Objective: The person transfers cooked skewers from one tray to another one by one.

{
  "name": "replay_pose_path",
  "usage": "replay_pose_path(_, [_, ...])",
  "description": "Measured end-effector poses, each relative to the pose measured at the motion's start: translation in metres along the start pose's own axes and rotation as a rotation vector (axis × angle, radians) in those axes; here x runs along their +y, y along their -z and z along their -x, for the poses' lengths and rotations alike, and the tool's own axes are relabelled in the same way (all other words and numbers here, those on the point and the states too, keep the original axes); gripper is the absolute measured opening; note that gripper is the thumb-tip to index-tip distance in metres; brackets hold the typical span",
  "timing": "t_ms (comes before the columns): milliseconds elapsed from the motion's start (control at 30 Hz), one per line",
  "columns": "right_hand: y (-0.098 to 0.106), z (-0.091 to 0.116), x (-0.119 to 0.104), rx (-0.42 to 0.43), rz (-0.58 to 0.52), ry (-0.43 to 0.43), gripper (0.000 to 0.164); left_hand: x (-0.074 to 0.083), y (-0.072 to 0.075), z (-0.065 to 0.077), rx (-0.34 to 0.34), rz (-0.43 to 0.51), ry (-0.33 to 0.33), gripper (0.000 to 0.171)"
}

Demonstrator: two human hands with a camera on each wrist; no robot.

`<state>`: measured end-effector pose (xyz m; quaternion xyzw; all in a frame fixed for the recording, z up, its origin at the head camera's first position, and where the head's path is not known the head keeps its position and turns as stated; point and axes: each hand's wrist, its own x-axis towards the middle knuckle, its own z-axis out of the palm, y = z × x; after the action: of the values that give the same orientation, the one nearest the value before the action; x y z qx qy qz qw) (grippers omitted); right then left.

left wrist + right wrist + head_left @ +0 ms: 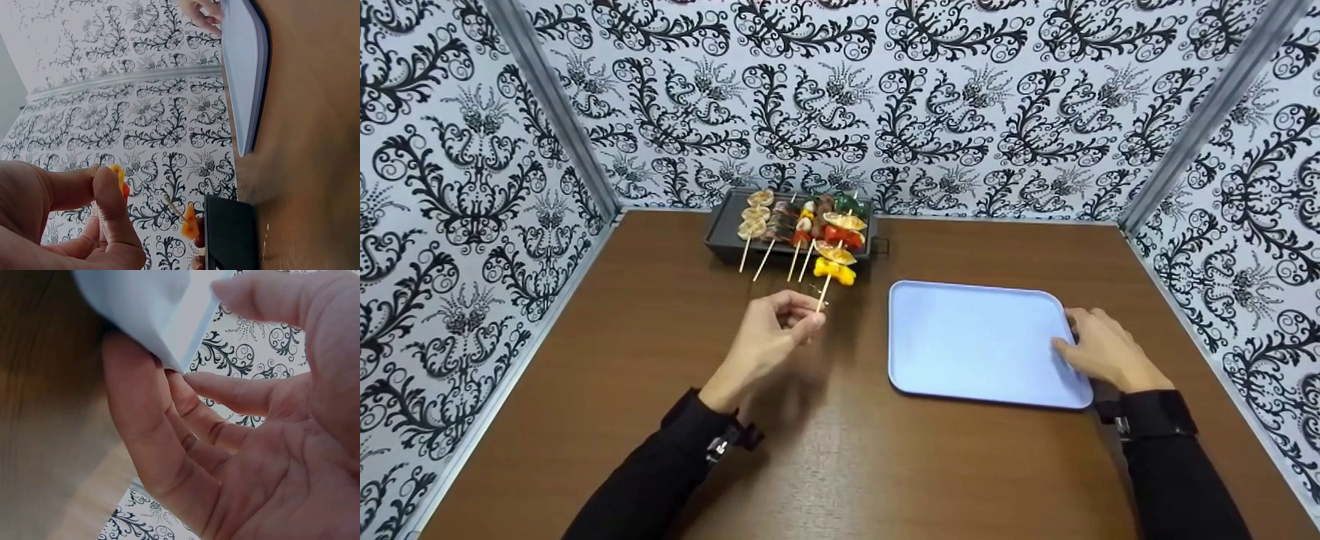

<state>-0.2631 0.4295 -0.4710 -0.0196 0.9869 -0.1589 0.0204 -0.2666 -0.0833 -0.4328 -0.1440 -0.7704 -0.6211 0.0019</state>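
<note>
My left hand pinches the bare stick end of a skewer between thumb and fingertips. The skewer carries yellow and red pieces and browned slices; its far part overlaps the right side of a black grill pan in the head view. In the left wrist view the fingers hide most of it. At the right edge of a pale blue tray, my right hand holds the rim, thumb above. In the right wrist view, curled fingers reach below the tray's edge.
Several other skewers lie side by side on the pan, sticks jutting over its front edge. The pan stands at the back of the brown table, near the patterned back wall. Patterned walls also flank both sides.
</note>
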Motion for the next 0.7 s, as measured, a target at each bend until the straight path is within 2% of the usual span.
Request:
replay_pose_path(67, [0.0, -0.001, 0.002, 0.002, -0.008, 0.009, 0.062, -0.001, -0.002, 0.001, -0.007, 0.003, -0.001, 0.022])
replay_pose_path(167, [-0.001, -0.002, 0.005, 0.005, -0.013, 0.014, 0.058, -0.002, -0.005, 0.001, -0.014, 0.005, 0.0, 0.022])
replay_pose_path(700, [0.0, -0.003, 0.009, 0.002, 0.011, 0.004, 0.057, -0.005, -0.026, -0.001, -0.065, 0.007, 0.003, 0.023])
